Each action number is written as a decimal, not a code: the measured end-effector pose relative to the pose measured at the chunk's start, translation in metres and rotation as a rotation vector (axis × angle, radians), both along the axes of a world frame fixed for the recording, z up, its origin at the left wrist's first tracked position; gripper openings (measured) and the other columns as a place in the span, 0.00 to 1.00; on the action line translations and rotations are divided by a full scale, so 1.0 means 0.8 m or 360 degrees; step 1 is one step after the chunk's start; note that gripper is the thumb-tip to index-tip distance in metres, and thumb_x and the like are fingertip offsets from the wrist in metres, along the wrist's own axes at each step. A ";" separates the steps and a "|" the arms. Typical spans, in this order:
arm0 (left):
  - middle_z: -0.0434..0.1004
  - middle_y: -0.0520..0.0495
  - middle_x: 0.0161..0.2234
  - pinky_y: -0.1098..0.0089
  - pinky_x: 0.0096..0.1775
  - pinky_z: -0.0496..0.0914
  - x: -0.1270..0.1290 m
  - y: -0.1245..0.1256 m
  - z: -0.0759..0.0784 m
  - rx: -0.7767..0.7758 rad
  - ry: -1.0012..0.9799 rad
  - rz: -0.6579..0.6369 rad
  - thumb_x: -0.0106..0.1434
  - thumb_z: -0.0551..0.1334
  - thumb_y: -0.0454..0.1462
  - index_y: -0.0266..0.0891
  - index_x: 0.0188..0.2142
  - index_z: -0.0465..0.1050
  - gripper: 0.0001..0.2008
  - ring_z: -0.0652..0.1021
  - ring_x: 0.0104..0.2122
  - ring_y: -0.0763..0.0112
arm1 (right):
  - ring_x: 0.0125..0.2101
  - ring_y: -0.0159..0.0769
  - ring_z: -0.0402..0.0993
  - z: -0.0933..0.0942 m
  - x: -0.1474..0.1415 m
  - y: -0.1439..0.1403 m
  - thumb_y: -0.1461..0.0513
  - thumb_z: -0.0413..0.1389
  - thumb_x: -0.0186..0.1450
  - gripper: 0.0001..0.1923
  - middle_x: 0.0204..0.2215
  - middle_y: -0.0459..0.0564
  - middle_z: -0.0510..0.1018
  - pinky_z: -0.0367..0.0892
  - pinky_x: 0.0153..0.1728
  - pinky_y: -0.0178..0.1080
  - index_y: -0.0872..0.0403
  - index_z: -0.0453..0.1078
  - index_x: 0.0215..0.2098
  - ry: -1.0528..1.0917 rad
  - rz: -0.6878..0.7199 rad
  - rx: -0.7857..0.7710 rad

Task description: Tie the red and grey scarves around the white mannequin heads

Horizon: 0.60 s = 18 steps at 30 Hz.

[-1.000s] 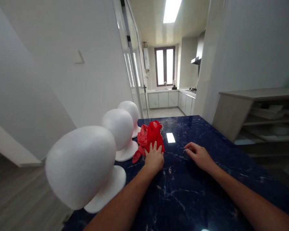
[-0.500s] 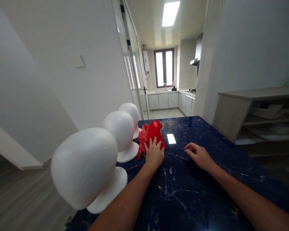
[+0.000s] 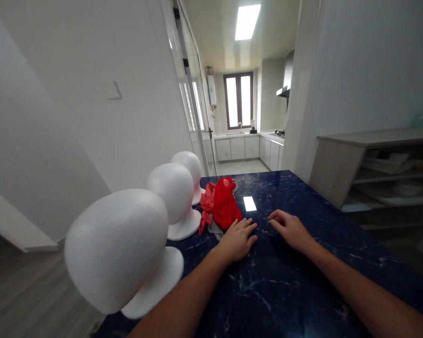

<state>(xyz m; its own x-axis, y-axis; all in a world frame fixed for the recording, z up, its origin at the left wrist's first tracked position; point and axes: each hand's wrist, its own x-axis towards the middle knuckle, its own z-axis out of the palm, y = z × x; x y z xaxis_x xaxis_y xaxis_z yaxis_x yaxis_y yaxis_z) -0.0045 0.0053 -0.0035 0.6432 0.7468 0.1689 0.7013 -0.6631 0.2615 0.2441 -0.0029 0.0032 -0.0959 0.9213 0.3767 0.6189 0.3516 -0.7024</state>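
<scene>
My left hand is spread flat, palm down, over the dark blue table, just in front of a bundle of cloth. Its index fingertip meets or overlaps the near edge of a bright red knitted-looking cloth piece; I cannot tell whether they touch. Coral-pink fabric lies bunched against the red piece's left side, and some grey cloth peeks out beneath. To the right, my right hand rests low over the table with fingers loosely curled, thumb and index slightly apart, and nothing visible in it.
Three white foam heads on round bases stand in a row along the left: a near one, a middle one and a far one. The marble-patterned table reflects a ceiling light. A shelf unit stands beyond its right side.
My left hand has slid off the red cloth toward the near right, onto the table side, uncovering the cloth's lower part and grey fabric. My right hand has hardly moved.
</scene>
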 end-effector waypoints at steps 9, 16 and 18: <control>0.57 0.44 0.74 0.51 0.72 0.51 -0.001 0.002 -0.002 -0.0012 -0.0008 -0.0012 0.77 0.50 0.50 0.46 0.70 0.62 0.28 0.59 0.73 0.58 | 0.26 0.36 0.71 0.004 0.000 0.000 0.55 0.54 0.69 0.10 0.24 0.42 0.74 0.62 0.31 0.38 0.50 0.76 0.41 -0.0012 0.0006 0.0010; 0.61 0.48 0.72 0.52 0.72 0.52 -0.001 0.000 -0.002 0.0018 -0.0050 0.0057 0.77 0.49 0.50 0.49 0.69 0.64 0.26 0.62 0.71 0.61 | 0.34 0.41 0.77 0.096 -0.054 -0.144 0.57 0.58 0.67 0.05 0.32 0.47 0.80 0.72 0.37 0.46 0.42 0.76 0.39 -0.0161 0.0668 0.0482; 0.61 0.48 0.72 0.52 0.72 0.52 -0.001 0.000 -0.001 0.0006 -0.0041 0.0048 0.77 0.49 0.50 0.49 0.69 0.64 0.26 0.61 0.71 0.61 | 0.34 0.45 0.78 0.108 -0.068 -0.214 0.53 0.63 0.59 0.10 0.30 0.46 0.80 0.75 0.33 0.50 0.33 0.78 0.40 -0.0015 0.0817 0.0584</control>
<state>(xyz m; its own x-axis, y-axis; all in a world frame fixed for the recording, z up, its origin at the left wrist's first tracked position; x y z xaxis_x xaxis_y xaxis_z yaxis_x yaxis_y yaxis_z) -0.0053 0.0051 -0.0045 0.6157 0.7652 0.1880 0.7141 -0.6427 0.2774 0.1896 -0.1739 0.0896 -0.4963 0.5681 0.6565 0.3128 0.8224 -0.4752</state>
